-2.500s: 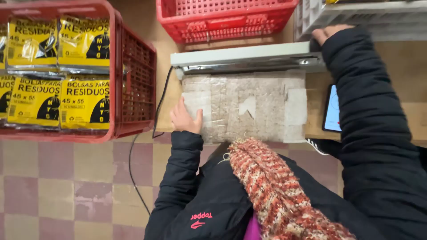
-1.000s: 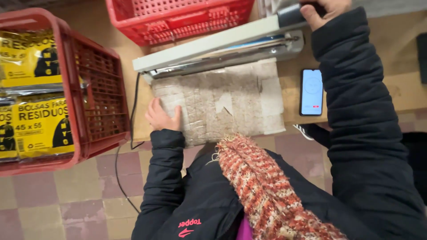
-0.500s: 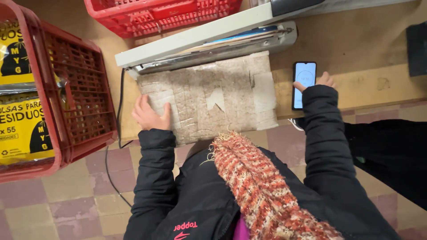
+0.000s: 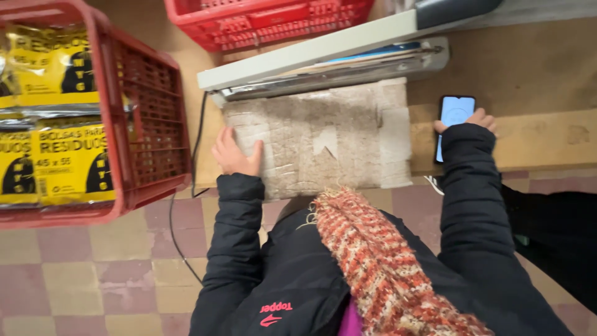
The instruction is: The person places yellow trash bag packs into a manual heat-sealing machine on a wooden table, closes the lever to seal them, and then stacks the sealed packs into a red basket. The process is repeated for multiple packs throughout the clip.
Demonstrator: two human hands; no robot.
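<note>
My left hand [image 4: 235, 152] lies flat on the left edge of a worn, taped-over grey pad [image 4: 323, 137] on the wooden bench, fingers apart, holding nothing. My right hand [image 4: 467, 120] rests on a smartphone [image 4: 453, 121] with a lit screen that lies on the bench to the right of the pad; its fingers curl over the phone's lower part. Behind the pad sits a long white heat sealer [image 4: 323, 59] with its arm raised. Both arms wear black puffy sleeves.
A red plastic crate [image 4: 146, 124] at the left holds yellow packs of bags [image 4: 68, 162]. A second red basket [image 4: 267, 18] stands behind the sealer. A black cable [image 4: 186, 186] hangs off the bench to the checkered floor. A knitted red scarf [image 4: 373, 261] hangs below.
My right hand left the sealer's handle at the top right and came down onto the phone. The left hand stayed on the pad. The view shifted.
</note>
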